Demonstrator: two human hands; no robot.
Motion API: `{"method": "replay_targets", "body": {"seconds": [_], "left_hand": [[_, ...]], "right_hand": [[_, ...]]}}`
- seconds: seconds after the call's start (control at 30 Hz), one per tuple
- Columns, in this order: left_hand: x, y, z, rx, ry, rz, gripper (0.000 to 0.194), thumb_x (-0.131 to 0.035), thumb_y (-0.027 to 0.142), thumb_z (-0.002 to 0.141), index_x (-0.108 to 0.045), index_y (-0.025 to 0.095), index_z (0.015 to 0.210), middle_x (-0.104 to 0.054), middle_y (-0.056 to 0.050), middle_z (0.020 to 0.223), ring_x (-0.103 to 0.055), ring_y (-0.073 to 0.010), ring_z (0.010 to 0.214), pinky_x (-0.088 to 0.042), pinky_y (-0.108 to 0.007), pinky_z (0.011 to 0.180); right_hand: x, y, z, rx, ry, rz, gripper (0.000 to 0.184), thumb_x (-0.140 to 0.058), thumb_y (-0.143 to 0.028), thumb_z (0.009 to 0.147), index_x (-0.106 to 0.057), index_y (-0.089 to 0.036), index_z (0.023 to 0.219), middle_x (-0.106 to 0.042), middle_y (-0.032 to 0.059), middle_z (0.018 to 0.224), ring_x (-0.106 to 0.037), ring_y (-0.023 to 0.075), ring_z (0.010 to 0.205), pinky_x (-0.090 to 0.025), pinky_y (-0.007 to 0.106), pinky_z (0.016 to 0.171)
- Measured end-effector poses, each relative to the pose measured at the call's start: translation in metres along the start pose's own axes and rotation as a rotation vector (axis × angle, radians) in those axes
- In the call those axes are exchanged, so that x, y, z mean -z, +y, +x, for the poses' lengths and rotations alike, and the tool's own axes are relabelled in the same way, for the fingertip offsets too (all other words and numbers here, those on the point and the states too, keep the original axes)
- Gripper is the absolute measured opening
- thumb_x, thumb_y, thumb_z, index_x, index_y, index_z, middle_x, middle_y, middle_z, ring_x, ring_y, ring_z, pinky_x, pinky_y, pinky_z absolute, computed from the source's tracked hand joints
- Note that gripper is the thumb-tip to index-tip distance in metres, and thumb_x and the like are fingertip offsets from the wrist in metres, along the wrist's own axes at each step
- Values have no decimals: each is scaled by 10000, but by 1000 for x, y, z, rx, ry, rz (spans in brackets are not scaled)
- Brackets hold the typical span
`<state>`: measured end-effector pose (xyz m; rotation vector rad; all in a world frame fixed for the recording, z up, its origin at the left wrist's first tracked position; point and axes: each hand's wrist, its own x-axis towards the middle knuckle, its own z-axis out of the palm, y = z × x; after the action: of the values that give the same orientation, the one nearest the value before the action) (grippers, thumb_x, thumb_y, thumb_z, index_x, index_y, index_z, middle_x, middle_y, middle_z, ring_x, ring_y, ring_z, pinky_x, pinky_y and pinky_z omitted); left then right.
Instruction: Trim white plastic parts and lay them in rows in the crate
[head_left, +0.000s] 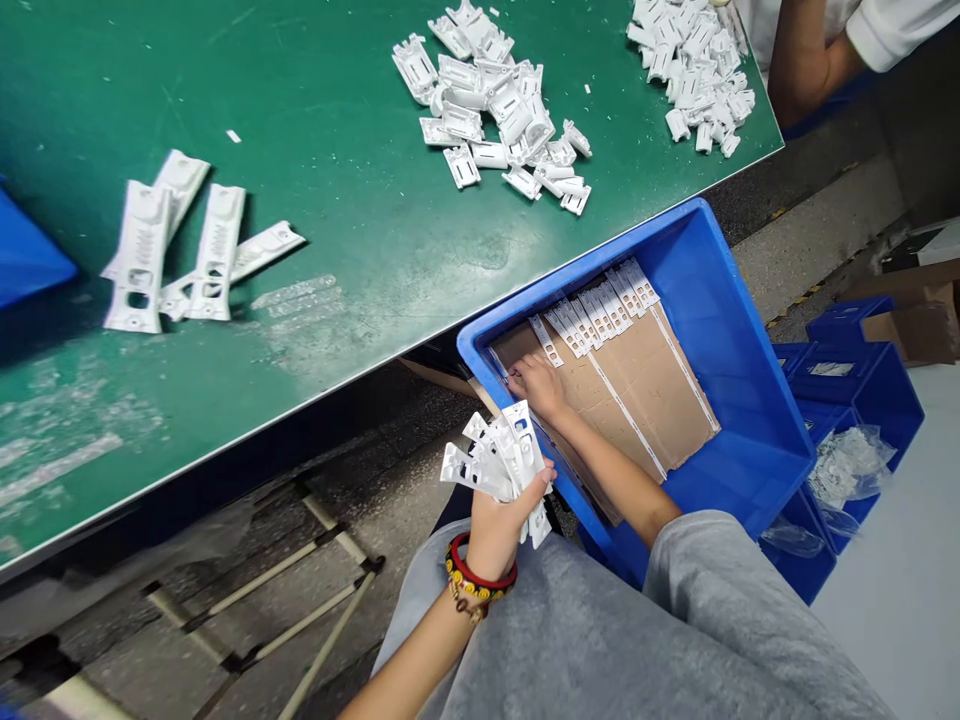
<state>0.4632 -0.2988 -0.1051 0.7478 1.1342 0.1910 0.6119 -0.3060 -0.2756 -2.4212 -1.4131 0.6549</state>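
1. Setting long white parts side by side in a bin looks like the step in hand, judging by the row (592, 322) inside the blue bin (757, 370)

2. The left hand (501, 520) is closed around a fanned bunch of long parts (491, 455), thumb across them, their ends spreading out past the fingers. It is outside the bin, just beside its near left corner

3. The right hand (538, 385) is down in the bin by its left wall, low over the cardboard sheet (637, 390), fingers bent. Whether it pinches a part I cannot tell; the fingertips are too small and partly hidden

4. The row lies on the cardboard along the side nearest the green table (337, 120). Most of its parts sit close together; the leftmost stands slightly apart from the rest, near the right hand

5. More long parts (217, 230) lie loosely crossed on the table, well apart from both hands. A pile of smaller white pieces (517, 115) is farther along the table

6. My judgement is that the next placement calls for freeing a single part from the bunch without spilling the others, then matching its angle to the row without nudging its neighbours
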Motion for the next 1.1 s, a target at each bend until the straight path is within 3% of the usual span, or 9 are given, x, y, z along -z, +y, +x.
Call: {"method": "replay_targets", "body": {"seconds": [0.13,0.27,0.4,0.6,0.73,0.9,1.0,1.1], "left_hand": [[-1,4,-1,-16,-11,8,309,-827,335,577,-703,144,786,-740,-71,784,-694,-224,741,-566,-349,777],[-1,-1,0,-23,-9,4,316,-823,344,588,-712,141,804,-745,-81,804,-693,-226,754,-566,-350,780],[1,-10,2,-41,13,-15,331,-817,368,604,-714,144,826,-745,-74,807,-696,-220,757,-564,-337,776],[3,-16,4,-43,-12,-34,325,-819,358,617,-719,147,843,-747,-70,823,-699,-212,759,-560,-330,784],[0,-9,2,-16,8,-52,328,-825,336,595,-710,143,834,-748,-69,811,-698,-213,743,-566,-337,775],[-2,-3,0,2,8,-71,323,-838,300,568,-707,145,821,-745,-55,790,-691,-201,734,-558,-322,778],[-1,-3,0,-3,-17,-90,294,-834,290,580,-706,146,802,-735,-43,766,-682,-185,703,-556,-300,736],[-1,-1,0,1,-31,-133,293,-840,276,578,-701,148,802,-725,-33,754,-675,-177,691,-554,-292,715]], "right_hand": [[-2,1,1,-67,22,-6,129,-577,-210,884,-665,-202,790,-663,48,846,-589,208,850,-435,311,793],[-1,1,2,-69,26,16,118,-593,-233,885,-678,-203,809,-677,35,854,-601,191,862,-433,288,791],[1,-1,9,-60,-29,56,134,-597,-257,900,-707,-212,836,-692,37,844,-619,186,851,-431,292,794],[3,-4,22,-88,-103,78,99,-679,-190,794,-693,-196,696,-687,22,736,-623,174,719,-432,266,678],[15,7,22,-141,-102,92,76,-622,-198,838,-693,-177,821,-690,-7,775,-623,126,708,-434,210,637],[31,22,21,-245,-46,-5,169,-520,-173,896,-687,-156,872,-683,70,905,-630,189,855,-446,259,713],[35,19,20,-296,-20,-64,224,-454,-163,925,-675,-133,930,-659,121,989,-625,224,879,-449,297,728],[34,12,14,-265,-30,-85,222,-465,-274,959,-641,-149,1012,-631,121,1055,-607,229,917,-455,304,741]]}}
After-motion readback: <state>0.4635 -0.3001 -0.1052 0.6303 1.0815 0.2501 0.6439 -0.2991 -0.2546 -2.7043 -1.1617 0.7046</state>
